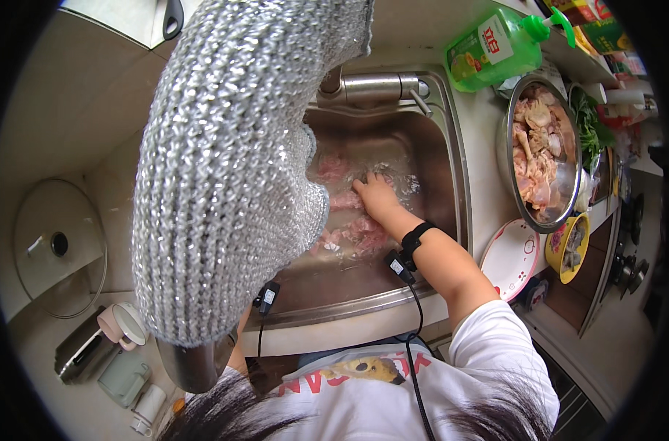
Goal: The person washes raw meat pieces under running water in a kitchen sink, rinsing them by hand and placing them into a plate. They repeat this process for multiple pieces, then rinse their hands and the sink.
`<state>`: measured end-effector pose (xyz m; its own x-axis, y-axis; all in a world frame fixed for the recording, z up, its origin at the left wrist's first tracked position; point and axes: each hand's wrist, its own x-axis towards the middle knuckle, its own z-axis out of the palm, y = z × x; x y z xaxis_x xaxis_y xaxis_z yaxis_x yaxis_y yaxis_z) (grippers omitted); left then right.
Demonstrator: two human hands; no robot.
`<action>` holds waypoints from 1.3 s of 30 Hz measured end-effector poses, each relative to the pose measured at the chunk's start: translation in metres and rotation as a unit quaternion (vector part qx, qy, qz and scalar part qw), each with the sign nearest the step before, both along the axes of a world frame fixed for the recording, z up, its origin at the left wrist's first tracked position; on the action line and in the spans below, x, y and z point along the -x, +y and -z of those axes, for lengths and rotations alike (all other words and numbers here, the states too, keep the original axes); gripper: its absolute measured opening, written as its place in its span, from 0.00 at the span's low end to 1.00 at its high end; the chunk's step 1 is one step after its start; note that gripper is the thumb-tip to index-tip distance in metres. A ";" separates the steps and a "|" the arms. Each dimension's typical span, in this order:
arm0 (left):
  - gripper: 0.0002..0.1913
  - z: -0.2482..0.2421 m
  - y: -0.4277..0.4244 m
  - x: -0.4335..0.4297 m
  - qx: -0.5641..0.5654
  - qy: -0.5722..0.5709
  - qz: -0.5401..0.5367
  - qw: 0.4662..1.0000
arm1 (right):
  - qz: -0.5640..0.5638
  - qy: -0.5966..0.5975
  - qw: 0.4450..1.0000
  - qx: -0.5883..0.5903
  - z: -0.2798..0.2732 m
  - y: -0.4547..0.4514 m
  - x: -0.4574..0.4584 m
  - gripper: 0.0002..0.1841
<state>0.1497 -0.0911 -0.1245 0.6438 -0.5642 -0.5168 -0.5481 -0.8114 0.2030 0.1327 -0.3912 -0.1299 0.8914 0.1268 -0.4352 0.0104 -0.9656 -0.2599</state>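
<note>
A stainless-steel sink [362,307] with water in its basin lies before me. Several pale pink pieces of raw meat [366,232] sit in the water. My right hand [379,199] reaches into the basin, its fingertips in the rippling water beside a meat piece [345,200]. Whether those fingers grip anything is unclear. A silver knitted cloth [218,165] covers the curved faucet spout, leaving its metal end [195,366] bare. This covered spout hides my left hand; only a bit of the forearm and a black wrist device [267,297] show.
Right of the sink stand a metal bowl [567,205] of raw chicken pieces [535,149], a white plate [510,259] and a yellow bowl [555,262]. A green pump bottle [491,55] is behind them. Mugs [126,325] and a glass lid [59,264] stand left. A cable [414,364] hangs from my right wrist.
</note>
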 end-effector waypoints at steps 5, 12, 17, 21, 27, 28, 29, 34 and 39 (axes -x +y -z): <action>0.11 0.053 0.036 0.003 0.075 -0.029 -0.164 0.983 | 0.134 0.011 0.987 -0.091 0.000 -0.007 -0.008 0.10; 0.11 0.054 0.036 -0.007 0.066 0.001 -0.226 0.972 | 0.244 -0.059 0.955 -0.157 -0.033 -0.017 -0.019 0.15; 0.25 -0.009 -0.019 0.018 0.200 -0.033 0.138 0.969 | -0.090 -0.109 0.989 0.044 -0.045 0.004 0.024 0.27; 0.25 -0.010 -0.018 0.030 0.112 0.028 0.221 0.969 | -0.326 0.075 0.939 0.084 -0.029 0.000 0.041 0.31; 0.23 0.023 0.017 0.050 0.084 -0.003 0.169 0.982 | -0.138 0.107 0.984 -0.029 -0.013 -0.010 0.046 0.21; 0.23 0.019 0.022 0.049 0.087 -0.008 0.193 0.977 | -0.176 0.071 0.982 -0.023 -0.015 -0.012 0.046 0.21; 0.23 0.013 0.024 0.045 0.089 -0.014 0.217 0.972 | -0.167 0.079 0.982 -0.034 -0.017 -0.014 0.043 0.20; 0.27 -0.017 0.022 0.021 0.025 0.113 0.076 0.990 | -0.037 0.110 0.990 -0.074 -0.021 -0.012 0.022 0.18; 0.21 0.003 0.026 0.000 -0.029 0.034 -0.068 0.997 | 0.032 0.027 0.998 -0.045 -0.024 -0.015 0.011 0.17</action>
<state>0.1497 -0.0652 -0.1273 0.6749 -0.4414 -0.5913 -0.4186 -0.8890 0.1857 0.1215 -0.4062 -0.1057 0.8740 0.1117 -0.4729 -0.0666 -0.9365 -0.3442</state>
